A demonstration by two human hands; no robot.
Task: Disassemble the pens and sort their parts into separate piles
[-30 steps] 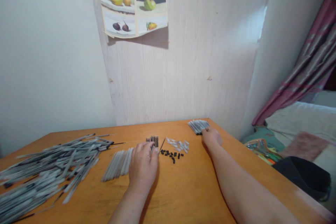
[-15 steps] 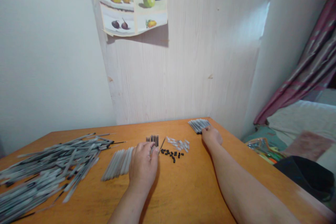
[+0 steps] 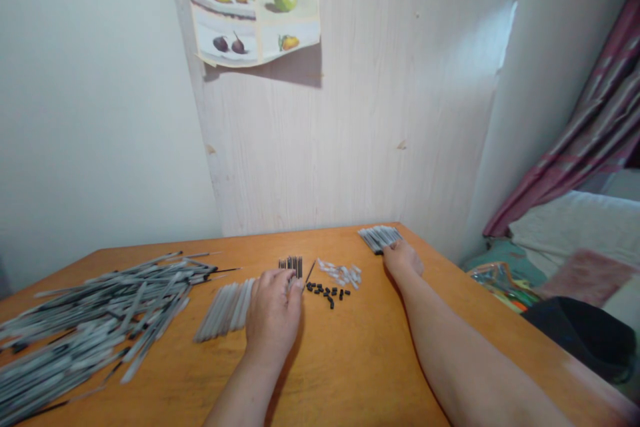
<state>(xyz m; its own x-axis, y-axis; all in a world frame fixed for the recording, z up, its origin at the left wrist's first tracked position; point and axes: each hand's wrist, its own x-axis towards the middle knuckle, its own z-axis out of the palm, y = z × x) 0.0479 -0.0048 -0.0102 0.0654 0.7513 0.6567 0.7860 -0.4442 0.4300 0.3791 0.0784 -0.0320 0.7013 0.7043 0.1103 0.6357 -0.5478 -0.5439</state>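
Note:
My left hand [image 3: 274, 307] rests on the table with its fingers curled, next to a row of thin dark pen refills [image 3: 291, 265]. Its fingertips are partly hidden, and what they hold, if anything, I cannot make out. Clear pen barrels [image 3: 225, 309] lie side by side left of that hand. At the far right corner, my right hand [image 3: 403, 258] has its fingers closed on a pen at the near end of a row of grey pens [image 3: 379, 236]. Between the hands are small black plugs [image 3: 327, 291], whitish pieces [image 3: 343, 271] and one dark refill [image 3: 311, 271].
A large, loose heap of pen parts [image 3: 100, 320] covers the left of the wooden table [image 3: 340, 367]. A wall with fruit pictures [image 3: 253, 13] stands behind. Past the right edge are a black bag-like object [image 3: 580, 337] and a pink curtain [image 3: 565, 140].
My right hand has shifted very slightly at the row of pens. My left hand and the laid-out parts look the same; the view has moved a little.

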